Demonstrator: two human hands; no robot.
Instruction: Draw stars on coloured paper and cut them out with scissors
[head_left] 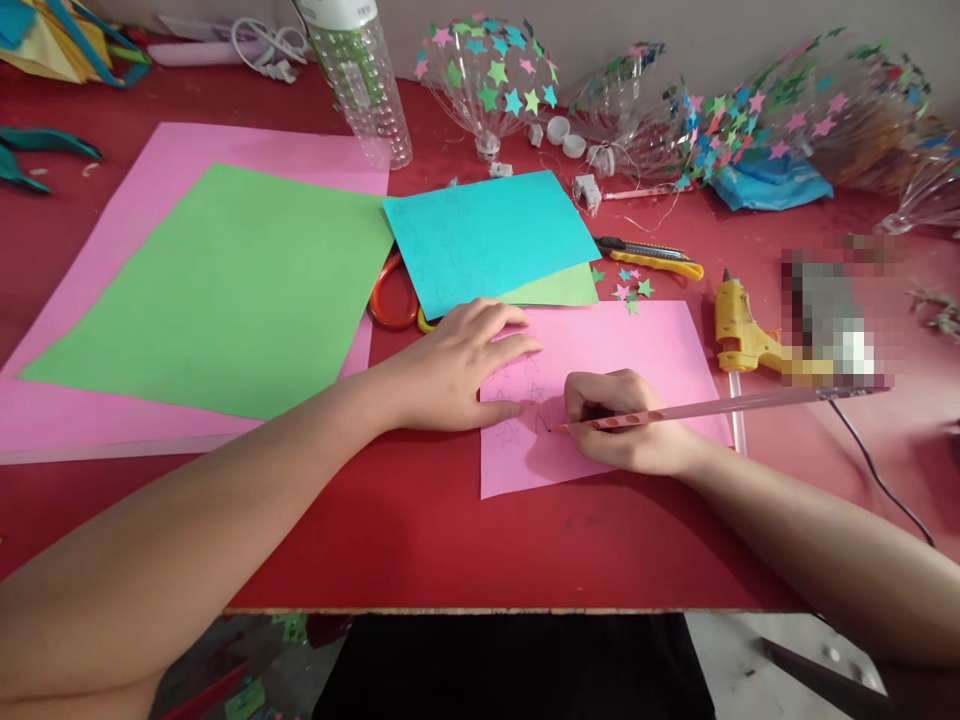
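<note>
My right hand [630, 420] is closed round a pink pencil [705, 408], whose tip touches a small pink sheet of paper [622, 335]. Several stars are drawn in pencil on the sheet's left part, and a short angled line shows by the tip. Spread over the sheet's left edge, my left hand [469, 370] lies flat with its fingers apart. Just beyond it is a blue sheet [495, 235], also marked with faint pencil lines, on top of a light green piece [555, 287]. Orange scissor handles [394, 295] stick out from under the blue sheet.
Large green [225, 290] and pink sheets [161, 170] cover the left side. Behind stand a plastic bottle [367, 90] and clear domes with paper stars [491, 75]. A yellow cutter [660, 258], cut stars [634, 290] and a glue gun [739, 325] with a cord lie right.
</note>
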